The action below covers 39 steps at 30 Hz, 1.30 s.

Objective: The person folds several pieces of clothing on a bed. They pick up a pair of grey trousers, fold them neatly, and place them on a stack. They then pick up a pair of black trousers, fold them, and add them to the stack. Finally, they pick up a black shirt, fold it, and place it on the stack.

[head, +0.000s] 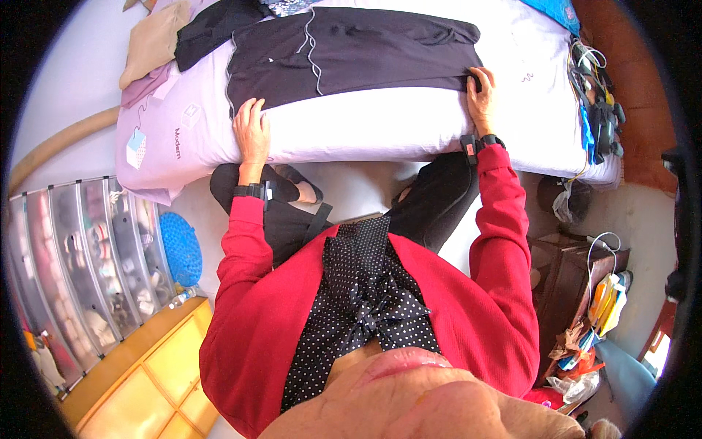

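Note:
A black garment (378, 55) with wavy light grey trim lies spread flat across the bed (362, 126). My left hand (252, 129) rests at its near left corner, fingertips on the cloth edge; whether they pinch it is hidden. At the near right corner, my right hand (481, 99) has its fingers curled over a small bunched fold of the same garment. Both wrists wear black bands.
Another black cloth (216, 33) and a beige folded cloth (153, 44) lie at the bed's far left. Cables and a black device (603, 129) crowd its right edge. A clear-fronted storage rack (90, 263) stands left, a dark wooden cabinet (565, 285) right.

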Each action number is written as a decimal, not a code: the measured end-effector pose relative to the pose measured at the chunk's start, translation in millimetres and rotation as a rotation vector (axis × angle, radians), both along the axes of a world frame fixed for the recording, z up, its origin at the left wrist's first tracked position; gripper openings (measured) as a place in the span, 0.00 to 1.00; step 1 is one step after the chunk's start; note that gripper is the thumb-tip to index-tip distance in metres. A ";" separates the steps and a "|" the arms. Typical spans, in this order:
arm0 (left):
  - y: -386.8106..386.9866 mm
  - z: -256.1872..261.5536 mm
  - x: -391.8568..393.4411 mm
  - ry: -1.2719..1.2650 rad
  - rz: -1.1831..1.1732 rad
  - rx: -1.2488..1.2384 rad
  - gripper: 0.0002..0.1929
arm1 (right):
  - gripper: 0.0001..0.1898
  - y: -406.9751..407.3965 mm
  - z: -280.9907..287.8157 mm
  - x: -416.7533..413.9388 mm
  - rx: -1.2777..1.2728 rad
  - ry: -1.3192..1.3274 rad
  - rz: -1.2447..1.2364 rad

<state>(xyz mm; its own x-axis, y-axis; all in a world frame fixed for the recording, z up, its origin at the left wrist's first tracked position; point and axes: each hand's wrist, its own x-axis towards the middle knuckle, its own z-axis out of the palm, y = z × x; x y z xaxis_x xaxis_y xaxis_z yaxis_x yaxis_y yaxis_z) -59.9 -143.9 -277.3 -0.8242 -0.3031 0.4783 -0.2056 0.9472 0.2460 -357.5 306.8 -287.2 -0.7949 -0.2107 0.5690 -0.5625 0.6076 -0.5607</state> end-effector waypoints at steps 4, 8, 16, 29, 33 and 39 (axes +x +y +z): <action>-6.0 13.4 -10.3 0.098 -0.042 0.131 0.13 | 0.12 4.6 8.0 20.5 -0.052 0.018 -0.020; -13.4 26.1 -65.6 0.227 -0.160 0.186 0.11 | 0.13 8.8 4.2 46.7 -0.021 -0.016 -0.078; -14.3 23.3 -198.0 -0.230 0.046 0.263 0.16 | 0.13 8.4 2.6 48.5 -0.024 -0.070 -0.229; -21.9 20.2 -194.8 -0.311 -0.013 0.211 0.11 | 0.16 12.0 -4.9 45.4 -0.026 0.008 -0.240; -21.0 23.9 -190.0 -0.116 -0.011 0.130 0.12 | 0.15 11.6 -4.6 45.6 -0.051 0.034 -0.242; 4.4 24.7 -179.7 -0.129 -0.268 0.249 0.09 | 0.14 11.3 -4.1 45.9 -0.120 0.041 -0.261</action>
